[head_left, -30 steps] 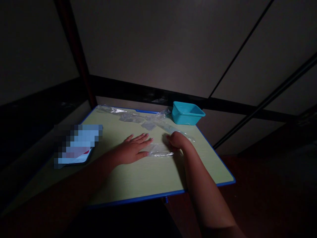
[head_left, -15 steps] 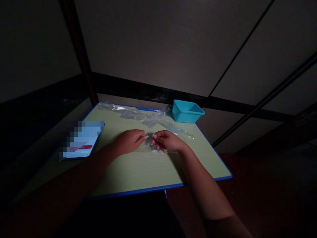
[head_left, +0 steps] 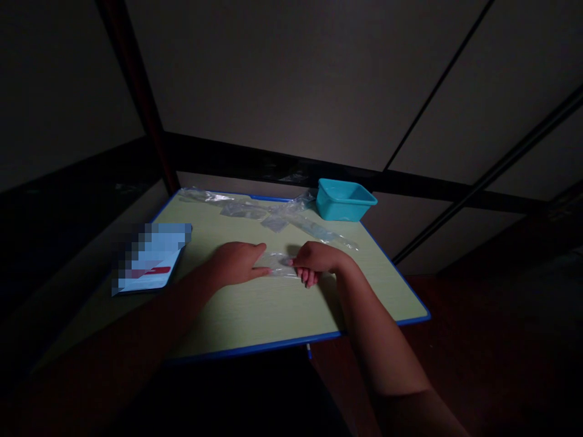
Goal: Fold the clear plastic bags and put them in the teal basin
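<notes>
A clear plastic bag (head_left: pixel 280 264) lies on the pale green table (head_left: pixel 255 321) between my hands. My left hand (head_left: pixel 237 263) rests at the bag's left end, thumb and a finger spread apart, palm down. At its right end my right hand (head_left: pixel 315 263) is closed, thumb and fingers pinched on the plastic, the other fingers curled beneath. Farther back on the table lie several more clear plastic bags (head_left: pixel 243 210), partly overlapping.
A turquoise basket (head_left: pixel 344 209) stands at the table's back right corner. On the left lies a tablet (head_left: pixel 152 261) with a lit, partly blurred screen. Cabinet panels rise behind the table, which has a blue edge.
My left hand has opened from a pinch and flattened at the bag. My right hand has moved slightly right and down, and more of the bag shows between them.
</notes>
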`<action>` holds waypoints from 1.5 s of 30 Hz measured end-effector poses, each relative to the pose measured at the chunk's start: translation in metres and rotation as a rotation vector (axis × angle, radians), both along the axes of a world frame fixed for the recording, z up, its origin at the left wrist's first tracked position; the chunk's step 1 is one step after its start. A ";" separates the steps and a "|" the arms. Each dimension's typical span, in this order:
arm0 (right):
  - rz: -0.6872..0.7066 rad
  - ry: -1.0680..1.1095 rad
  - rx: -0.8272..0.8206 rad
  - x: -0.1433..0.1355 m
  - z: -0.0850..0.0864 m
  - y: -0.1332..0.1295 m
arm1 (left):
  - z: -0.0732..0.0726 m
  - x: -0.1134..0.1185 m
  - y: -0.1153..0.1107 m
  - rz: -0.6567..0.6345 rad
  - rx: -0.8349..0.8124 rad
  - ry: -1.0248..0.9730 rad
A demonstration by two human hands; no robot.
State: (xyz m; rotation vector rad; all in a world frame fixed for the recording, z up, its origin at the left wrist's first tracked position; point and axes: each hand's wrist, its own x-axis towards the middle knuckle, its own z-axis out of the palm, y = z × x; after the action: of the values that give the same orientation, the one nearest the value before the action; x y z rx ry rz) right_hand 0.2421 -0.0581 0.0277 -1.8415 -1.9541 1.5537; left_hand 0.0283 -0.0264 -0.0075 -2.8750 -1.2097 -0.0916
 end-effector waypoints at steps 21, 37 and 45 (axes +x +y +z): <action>-0.265 -0.337 0.130 0.037 0.001 0.009 | 0.002 0.003 -0.001 0.080 -0.037 0.060; 0.060 0.075 0.136 -0.017 -0.014 0.003 | 0.002 0.002 0.001 0.086 -0.084 0.028; 0.005 0.007 0.091 -0.012 -0.012 0.002 | 0.001 -0.003 0.004 0.096 -0.095 -0.153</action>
State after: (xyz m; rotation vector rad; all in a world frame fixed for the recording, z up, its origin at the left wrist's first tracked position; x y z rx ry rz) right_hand 0.2298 -0.0563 0.0160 -1.7956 -1.9929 1.4448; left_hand 0.0255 -0.0227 -0.0066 -2.9315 -1.4123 -0.2645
